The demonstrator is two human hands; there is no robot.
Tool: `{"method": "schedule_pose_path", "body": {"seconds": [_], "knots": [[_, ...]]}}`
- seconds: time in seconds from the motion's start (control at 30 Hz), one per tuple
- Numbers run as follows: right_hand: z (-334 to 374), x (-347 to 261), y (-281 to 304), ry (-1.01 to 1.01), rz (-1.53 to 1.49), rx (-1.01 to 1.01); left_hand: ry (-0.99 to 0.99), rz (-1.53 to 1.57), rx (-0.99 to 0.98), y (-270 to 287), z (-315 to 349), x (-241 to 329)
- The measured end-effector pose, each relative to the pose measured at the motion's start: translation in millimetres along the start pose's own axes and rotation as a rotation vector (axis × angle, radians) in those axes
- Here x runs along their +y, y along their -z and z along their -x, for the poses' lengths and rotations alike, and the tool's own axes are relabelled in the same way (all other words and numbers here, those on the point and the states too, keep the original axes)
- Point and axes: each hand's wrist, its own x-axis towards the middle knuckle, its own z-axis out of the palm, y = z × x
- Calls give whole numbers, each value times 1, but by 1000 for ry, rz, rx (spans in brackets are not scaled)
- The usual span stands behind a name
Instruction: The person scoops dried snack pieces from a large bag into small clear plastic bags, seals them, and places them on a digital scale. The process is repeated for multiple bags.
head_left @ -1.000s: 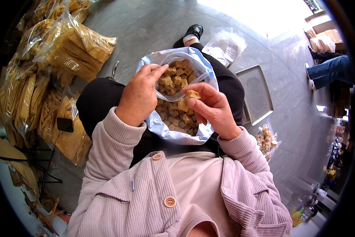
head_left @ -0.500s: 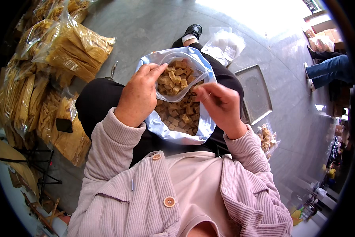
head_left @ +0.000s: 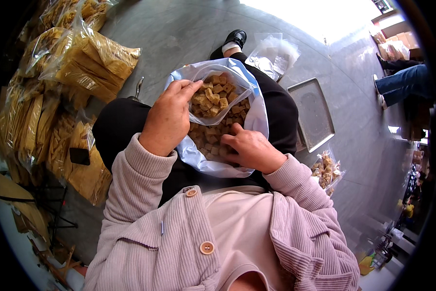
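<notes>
On my lap stands a large blue-and-white bag point(head_left: 196, 158), its mouth wide, with many loose brown cubes point(head_left: 211, 140) inside. A smaller clear plastic bag point(head_left: 221, 117), partly filled with the same kind of cubes point(head_left: 215, 96), rests in its upper part. My left hand point(head_left: 172, 112) grips the clear bag's rim at its left side, thumb and fingers pinched together. Down among the loose cubes is my right hand point(head_left: 251, 149), below the clear bag. Its fingers are curled and their tips partly hidden, so anything between them cannot be made out.
Clear bags of yellow-brown strips point(head_left: 89, 63) are piled at left, with a dark phone point(head_left: 79, 156) on them. To the right lie a metal tray point(head_left: 317, 138) and a small filled bag point(head_left: 327, 170). Empty clear bags point(head_left: 274, 56) lie ahead. A person's legs point(head_left: 402, 86) show far right.
My right hand has moved down from the right rim of the clear bag into the loose cubes of the large bag. My left hand keeps its grip in nearly the same place.
</notes>
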Motion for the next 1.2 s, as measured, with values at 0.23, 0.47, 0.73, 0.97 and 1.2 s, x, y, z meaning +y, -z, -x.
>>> {"method": "schedule_pose_path", "body": {"seconds": [0.23,0.47,0.73,0.97,1.2], "knots": [[-3,15,-2,-24,-589,81,5,-2,-3,-1,-1,1],[-8,-10,34,-70,-1768,129,-9,7,8,-1,-1,-2],[-24,-22,47,184,-2026,275,20,-7,-6,-1,0,0],[-34,-24,46,154,-1628,460,35,-5,-23,0,0,0],[-30,-24,46,125,-1731,514,33,18,-21,1,0,3]]}}
